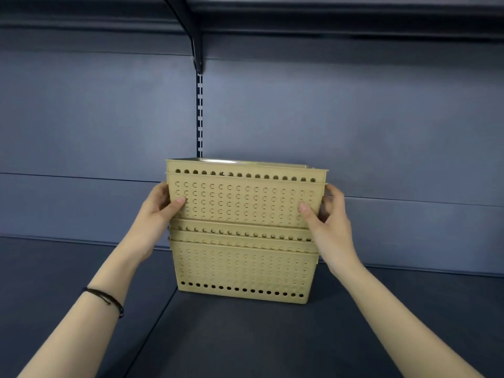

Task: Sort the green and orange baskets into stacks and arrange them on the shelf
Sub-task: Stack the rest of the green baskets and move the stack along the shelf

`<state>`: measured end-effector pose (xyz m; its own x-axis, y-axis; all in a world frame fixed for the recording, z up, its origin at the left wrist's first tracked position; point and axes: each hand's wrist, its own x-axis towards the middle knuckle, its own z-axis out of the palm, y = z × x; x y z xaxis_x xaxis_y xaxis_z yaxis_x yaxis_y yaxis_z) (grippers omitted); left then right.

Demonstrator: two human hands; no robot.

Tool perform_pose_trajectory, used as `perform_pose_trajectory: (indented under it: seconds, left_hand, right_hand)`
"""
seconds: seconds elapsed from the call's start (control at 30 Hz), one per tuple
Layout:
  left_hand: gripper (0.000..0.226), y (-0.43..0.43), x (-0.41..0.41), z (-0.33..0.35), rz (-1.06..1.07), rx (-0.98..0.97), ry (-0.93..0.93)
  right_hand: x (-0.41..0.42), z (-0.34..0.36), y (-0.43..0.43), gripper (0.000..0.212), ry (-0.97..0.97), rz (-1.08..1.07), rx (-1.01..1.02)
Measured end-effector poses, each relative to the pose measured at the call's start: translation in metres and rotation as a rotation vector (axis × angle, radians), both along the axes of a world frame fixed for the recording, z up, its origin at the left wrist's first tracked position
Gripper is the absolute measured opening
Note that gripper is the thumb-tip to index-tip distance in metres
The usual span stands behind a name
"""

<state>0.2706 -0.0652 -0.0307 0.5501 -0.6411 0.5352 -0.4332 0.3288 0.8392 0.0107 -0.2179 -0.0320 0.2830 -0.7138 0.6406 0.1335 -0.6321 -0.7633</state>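
Observation:
A stack of tan-yellow perforated plastic baskets stands on the dark shelf, close to the back panel. Two nested baskets of the same colour sit partly sunk into the top of that stack. My left hand grips their left end, thumb on the front wall. My right hand grips their right end in the same way. The insides of the baskets are hidden.
A grey-blue back panel rises behind the stack, with a slotted upright in its middle. A bracket holds another shelf overhead. A seam in the shelf runs forward from the stack's left corner.

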Motion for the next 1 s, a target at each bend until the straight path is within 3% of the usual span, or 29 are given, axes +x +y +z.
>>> perform_pose_trajectory:
  seconds: [0.2, 0.3, 0.43, 0.53, 0.63, 0.8, 0.93, 1.0]
  left_hand:
    - [0.027, -0.003, -0.002, -0.032, -0.034, 0.02, 0.099]
    - [0.038, -0.006, -0.01, -0.04, -0.065, -0.048, 0.208]
    - [0.06, -0.011, -0.011, -0.046, -0.048, -0.081, 0.323]
    - [0.065, -0.015, -0.023, -0.054, -0.072, -0.005, 0.431]
    - [0.068, -0.015, -0.034, -0.058, -0.101, 0.049, 0.461]
    - [0.073, 0.002, -0.056, -0.061, -0.111, 0.089, 0.451]
    - [0.072, 0.013, -0.094, -0.069, -0.091, 0.139, 0.41]
    - [0.082, 0.015, -0.119, -0.074, -0.066, 0.114, 0.423]
  right_hand:
    - [-0.001, -0.041, -0.003, 0.062, -0.012, -0.068, 0.084]
    - [-0.002, -0.046, 0.0, 0.062, -0.061, -0.028, 0.127]
    - [-0.006, -0.048, -0.006, 0.082, -0.1, 0.033, 0.292]
    - [-0.009, -0.058, -0.016, 0.068, -0.123, 0.261, 0.599]
    - [-0.006, -0.07, -0.015, 0.059, -0.051, 0.337, 0.663]
    - [-0.008, -0.066, -0.009, 0.063, -0.095, 0.212, 0.769]
    - [-0.026, -0.068, -0.005, 0.048, -0.146, -0.07, 0.792]
    - [-0.036, -0.073, 0.008, 0.033, -0.131, -0.122, 0.738]
